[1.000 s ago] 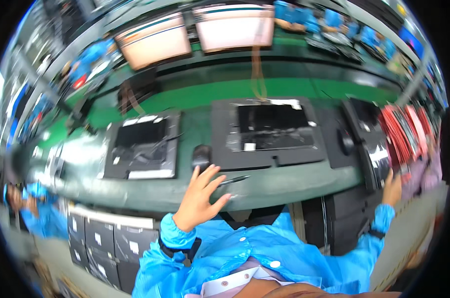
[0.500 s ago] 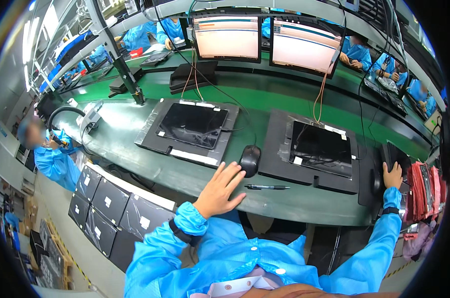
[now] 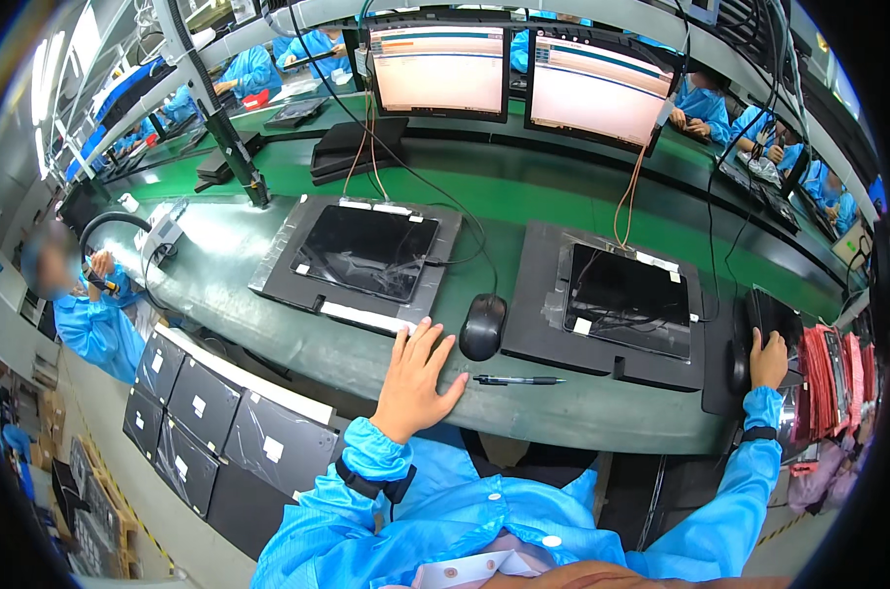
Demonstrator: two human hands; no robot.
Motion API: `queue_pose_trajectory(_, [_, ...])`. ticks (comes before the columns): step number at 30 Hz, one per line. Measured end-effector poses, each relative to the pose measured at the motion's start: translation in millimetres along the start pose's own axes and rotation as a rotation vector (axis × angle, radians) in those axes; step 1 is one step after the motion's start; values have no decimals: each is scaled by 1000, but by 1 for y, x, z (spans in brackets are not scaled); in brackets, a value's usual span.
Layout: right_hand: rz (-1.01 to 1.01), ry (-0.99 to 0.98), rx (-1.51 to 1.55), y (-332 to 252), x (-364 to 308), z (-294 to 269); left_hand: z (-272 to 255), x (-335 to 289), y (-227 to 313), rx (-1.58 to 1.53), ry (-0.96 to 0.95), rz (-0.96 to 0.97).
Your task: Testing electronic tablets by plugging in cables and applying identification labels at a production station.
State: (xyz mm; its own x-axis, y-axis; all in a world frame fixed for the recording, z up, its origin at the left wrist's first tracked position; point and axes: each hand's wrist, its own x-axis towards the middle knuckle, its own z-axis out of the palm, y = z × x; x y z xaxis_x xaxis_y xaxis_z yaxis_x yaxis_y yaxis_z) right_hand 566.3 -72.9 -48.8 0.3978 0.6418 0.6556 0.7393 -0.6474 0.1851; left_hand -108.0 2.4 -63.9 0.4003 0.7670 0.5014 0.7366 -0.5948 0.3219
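My left hand (image 3: 417, 385) lies on the green bench near its front edge, holding nothing, with fingers spread. Its fingertips are close to the near edge of the left black fixture board (image 3: 268, 278), where a dark tablet (image 3: 371, 250) lies. A black computer mouse (image 3: 483, 327) and a black pen (image 3: 519, 380) are just right of that hand. At the bench's right end, my right hand (image 3: 769, 359) rests against the near edge of a dark flat panel (image 3: 775, 312), its fingers pointing forward. Beside it is a second black mouse (image 3: 738, 365). A second tablet (image 3: 628, 299) sits on the right fixture board (image 3: 543, 339).
Two lit monitors (image 3: 440, 71) stand at the back, with cables hanging down. Red folders (image 3: 826, 383) stand upright at the right end. Black flat boxes (image 3: 204, 402) are stacked at lower left, near another person (image 3: 101, 324). Black slabs (image 3: 356, 149) lie behind the left tablet.
The view has shifted slightly. My left hand has drawn left and a little back from the mouse, toward the left fixture board. The right hand stays by the dark panel, its fingers slightly drawn in.
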Motion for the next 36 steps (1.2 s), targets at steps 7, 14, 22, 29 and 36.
queue_pose_trajectory(7, [-10, -29, 74, 2, 5, 4, -1, 1, 5, -43, 40, -71])
queue_pose_trajectory(14, [-4, -184, 69, 25, 8, 34, 7, -5, -5, -24, 68, -119])
queue_pose_trajectory(22, [-27, -289, 22, 46, 24, 66, 10, -18, -10, 12, 123, -95])
queue_pose_trajectory(29, [-88, -244, 50, 44, 23, 60, 7, -17, -11, 0, 105, -106])
queue_pose_trajectory(36, [4, -195, 54, 17, 7, 23, 4, -6, -5, 7, 45, -99])
